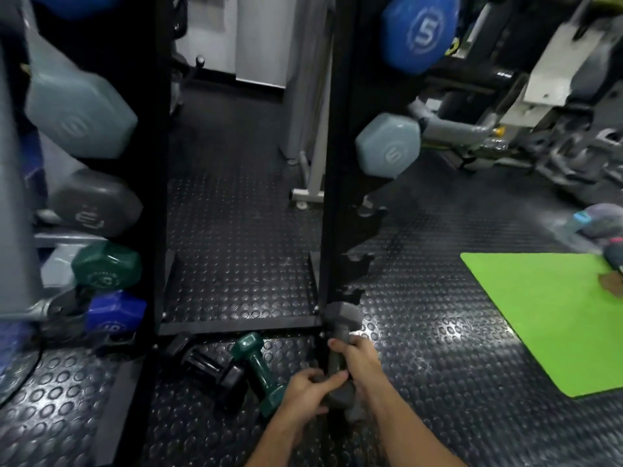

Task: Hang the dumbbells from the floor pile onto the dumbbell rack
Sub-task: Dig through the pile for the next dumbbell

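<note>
A grey dumbbell (341, 320) is held upright-tilted low beside the right post of the black dumbbell rack (332, 183). My right hand (359, 360) grips its handle. My left hand (308, 389) grips its lower head. On the studded floor to the left lie a green dumbbell (258, 367) and a black dumbbell (210, 367). The right post carries a blue "5" dumbbell (418, 32) and a pale blue one (387, 146), with bare hooks (359, 261) below them. The left post holds several dumbbells (101, 264).
A green exercise mat (553, 318) lies on the floor at right, with a bag and clothing (596, 224) beyond it. Gym machines (539, 96) stand at back right. The rack's base bar (236, 323) crosses the floor ahead.
</note>
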Demonstrator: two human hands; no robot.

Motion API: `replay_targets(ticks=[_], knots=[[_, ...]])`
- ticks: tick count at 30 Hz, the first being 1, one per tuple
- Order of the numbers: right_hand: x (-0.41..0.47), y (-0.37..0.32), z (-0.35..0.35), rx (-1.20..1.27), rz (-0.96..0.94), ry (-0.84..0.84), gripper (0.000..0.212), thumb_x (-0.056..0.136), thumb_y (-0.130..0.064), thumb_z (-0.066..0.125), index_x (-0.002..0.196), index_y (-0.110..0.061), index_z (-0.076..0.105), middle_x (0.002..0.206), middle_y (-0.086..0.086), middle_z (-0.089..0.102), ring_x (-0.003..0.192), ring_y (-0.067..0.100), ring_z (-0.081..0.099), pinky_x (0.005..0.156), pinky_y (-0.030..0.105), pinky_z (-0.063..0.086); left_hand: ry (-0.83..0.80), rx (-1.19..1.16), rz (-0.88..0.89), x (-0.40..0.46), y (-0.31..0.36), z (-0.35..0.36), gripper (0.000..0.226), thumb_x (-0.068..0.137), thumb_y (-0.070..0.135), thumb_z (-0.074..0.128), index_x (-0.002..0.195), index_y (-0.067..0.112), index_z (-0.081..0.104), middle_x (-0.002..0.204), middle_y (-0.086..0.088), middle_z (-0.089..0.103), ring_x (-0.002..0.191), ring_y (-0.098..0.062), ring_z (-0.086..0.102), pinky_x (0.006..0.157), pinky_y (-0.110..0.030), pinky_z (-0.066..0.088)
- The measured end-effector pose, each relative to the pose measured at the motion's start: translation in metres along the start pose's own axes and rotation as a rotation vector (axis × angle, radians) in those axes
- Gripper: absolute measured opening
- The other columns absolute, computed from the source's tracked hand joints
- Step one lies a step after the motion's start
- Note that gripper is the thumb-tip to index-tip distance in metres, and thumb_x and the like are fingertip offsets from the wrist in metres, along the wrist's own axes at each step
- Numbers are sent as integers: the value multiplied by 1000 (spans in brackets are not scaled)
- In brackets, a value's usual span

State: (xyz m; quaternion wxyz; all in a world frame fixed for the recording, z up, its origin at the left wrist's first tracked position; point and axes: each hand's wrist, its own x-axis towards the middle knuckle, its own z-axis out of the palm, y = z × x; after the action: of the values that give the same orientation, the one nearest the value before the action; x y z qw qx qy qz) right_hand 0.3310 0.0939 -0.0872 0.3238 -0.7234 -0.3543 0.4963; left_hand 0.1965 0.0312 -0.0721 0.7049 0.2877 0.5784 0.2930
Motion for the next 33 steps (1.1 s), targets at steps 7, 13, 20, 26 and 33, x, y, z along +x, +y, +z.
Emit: replay_targets(ticks=[7,13,20,26,33], knots=[[-27,-60,-35,74,-67,24,36,59,-39,86,78,-11,73,80,18,77,78,35,75,80,55,62,-26,-37,150,-25,40,15,53,74,29,90,113,4,64,99,-8,79,82,-16,77,64,-25,58],[-59,-117,-66,168,-175,88,26,79,-21,86,86,-2,69,71,14,73,65,29,72,64,45,62,-28,-169,287,-56,75,37,65,61,33,98,108,0,66,92,-14,80,89,-29,78,94,-51,58],[-60,-191,-108,149,-305,191,51,47,-50,91,69,-9,69,72,20,75,67,34,71,72,57,60,-44,-318,423,-84,133,82,54,72,17,92,115,1,62,100,-10,80,93,-25,77,86,-37,62],[-67,-262,-126,135,-346,134,31,73,-24,92,71,-3,69,71,12,72,62,25,69,64,39,59,-93,-431,450,-83,189,97,42,74,28,88,103,5,68,100,-12,79,90,-23,76,82,-38,61],[-51,-313,-128,109,-263,9,28,89,-12,77,103,10,70,88,23,71,83,37,71,76,47,62,-31,-635,386,-65,232,113,46,78,30,87,110,3,67,106,-19,77,97,-30,74,78,-39,59]])
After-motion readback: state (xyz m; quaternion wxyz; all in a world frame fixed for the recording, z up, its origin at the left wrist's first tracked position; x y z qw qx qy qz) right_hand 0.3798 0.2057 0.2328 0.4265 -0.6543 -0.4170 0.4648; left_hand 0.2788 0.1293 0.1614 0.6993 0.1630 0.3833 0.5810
